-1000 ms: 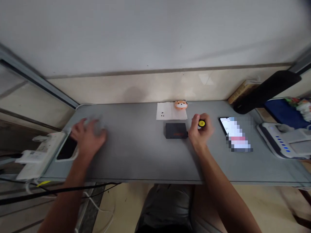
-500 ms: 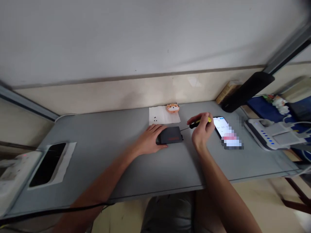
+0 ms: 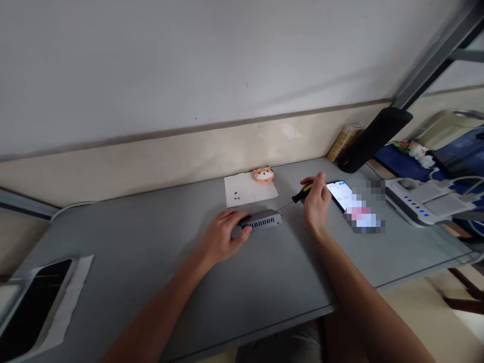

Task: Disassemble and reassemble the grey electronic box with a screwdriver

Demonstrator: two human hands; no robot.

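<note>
My left hand [image 3: 227, 236] grips the left end of a small dark box-shaped device [image 3: 264, 221], its vented side facing me. The box is tilted on the grey table [image 3: 151, 252]. In my right hand [image 3: 316, 204] is a screwdriver [image 3: 301, 194] with a black and yellow handle. Its thin shaft points left, and the tip is at the box's upper right edge; whether it touches a screw I cannot tell. Behind the box lies a white paper sheet [image 3: 245, 189] bearing several tiny dark pieces [image 3: 236, 195], which look like screws.
An orange animal-faced case [image 3: 263, 174] sits on the paper's far edge. Right of my right hand lies a lit phone [image 3: 342, 194], then a power strip [image 3: 412, 204] with cables. A black cylinder [image 3: 372, 138] leans at the back right. A dark-screened device [image 3: 38, 302] lies at the left.
The box has been tipped so its vented side now shows instead of its broad top. The screwdriver tip has shifted to its upper edge. The camera view has turned slightly.
</note>
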